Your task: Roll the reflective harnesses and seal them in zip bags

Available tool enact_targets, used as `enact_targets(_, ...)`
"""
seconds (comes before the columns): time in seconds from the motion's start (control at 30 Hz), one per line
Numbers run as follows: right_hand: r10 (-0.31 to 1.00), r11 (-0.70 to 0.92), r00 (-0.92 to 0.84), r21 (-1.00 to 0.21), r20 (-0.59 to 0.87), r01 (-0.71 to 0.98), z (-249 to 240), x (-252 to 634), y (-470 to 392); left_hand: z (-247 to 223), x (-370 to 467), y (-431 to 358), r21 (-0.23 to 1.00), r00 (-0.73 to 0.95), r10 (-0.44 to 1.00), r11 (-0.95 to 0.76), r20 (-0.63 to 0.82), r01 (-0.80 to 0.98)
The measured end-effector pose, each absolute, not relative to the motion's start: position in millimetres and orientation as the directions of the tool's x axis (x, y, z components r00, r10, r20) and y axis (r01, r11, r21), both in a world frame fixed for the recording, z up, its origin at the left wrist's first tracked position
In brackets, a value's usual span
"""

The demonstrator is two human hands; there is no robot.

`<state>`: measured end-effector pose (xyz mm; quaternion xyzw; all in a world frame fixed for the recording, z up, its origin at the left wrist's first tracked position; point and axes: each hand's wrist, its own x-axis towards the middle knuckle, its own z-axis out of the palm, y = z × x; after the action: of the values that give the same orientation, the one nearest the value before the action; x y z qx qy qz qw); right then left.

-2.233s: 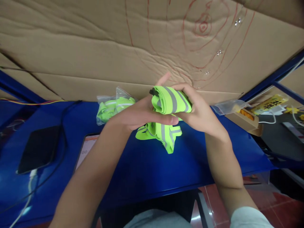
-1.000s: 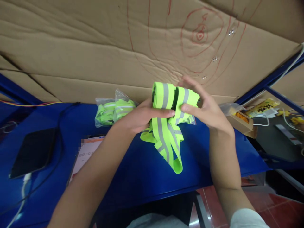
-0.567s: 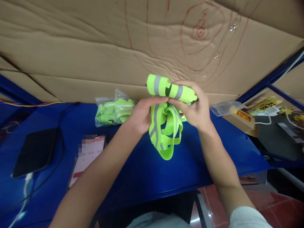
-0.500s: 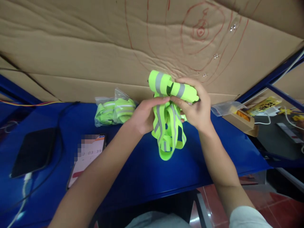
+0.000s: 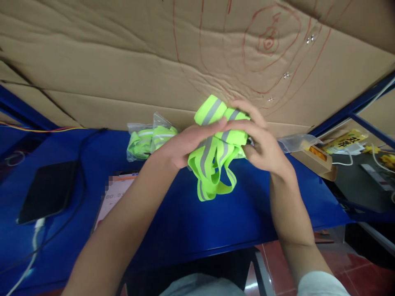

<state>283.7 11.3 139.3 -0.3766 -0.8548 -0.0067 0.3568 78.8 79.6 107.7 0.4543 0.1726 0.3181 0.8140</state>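
A bundle of neon yellow-green straps [image 5: 212, 158] with grey stripes is held up over the blue table, its upper part folded or rolled and its loops hanging below. My left hand [image 5: 196, 142] grips the bundle from the left, thumb across its front; the other fingers are hidden behind the straps. From the right, my right hand [image 5: 259, 137] wraps its fingers over the folded part. Left of my left hand, clear plastic bags [image 5: 143, 144] with similar green straps lie near the cardboard.
The blue table [image 5: 197, 230] carries a lit phone [image 5: 114, 197], a black device [image 5: 47, 191] with a white cable, and a dark cord. Cardboard [image 5: 108, 61] with red lines stands behind. At right are a small open box [image 5: 314, 160], a plastic bag [image 5: 298, 142] and a yellow packet [image 5: 347, 141].
My right hand has shifted its hold, its fingers now over the folded part. The upper fold has tilted and bunched closer together, and the hanging loops have swung slightly left. The view has shifted a little.
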Motion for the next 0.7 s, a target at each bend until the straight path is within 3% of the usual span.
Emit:
enact_targets(0.1, 0.698, 0.713, -0.484, -0.449, 0.527, 0.539, 136.9, 286.8, 13.7, 111.0, 76.1, 78.2, 0.904, 0.745, 0.666, 0.339, -0.037, -0.258)
enact_targets(0.23, 0.770, 0.635, -0.204, -0.695, 0.605, 0.335, 123.9, 294.0, 27.0, 114.3, 73.7, 72.4, 0.937, 0.713, 0.701, 0.248, 0.003, -0.248)
enact_targets(0.37, 0.936, 0.340, -0.190, -0.903, 0.297, 0.263, 122.3, 289.5, 25.1, 111.7, 77.7, 69.4, 0.944, 0.758, 0.652, 0.243, 0.010, -0.222)
enact_targets(0.47, 0.972, 0.225, -0.113, -0.957, 0.206, 0.185, 130.8, 278.0, 13.5, 107.9, 80.0, 73.0, 0.951, 0.767, 0.642, 0.235, 0.004, -0.202)
enact_targets(0.6, 0.961, 0.273, 0.002, -0.950, 0.276, 0.152, 138.1, 264.0, 3.9, 102.4, 80.2, 80.5, 0.958, 0.785, 0.619, 0.237, -0.024, -0.158)
enact_targets(0.7, 0.941, 0.320, 0.060, -0.932, 0.334, 0.173, 134.9, 260.6, 4.3, 99.2, 82.5, 82.6, 0.940, 0.864, 0.500, 0.318, -0.054, -0.125)
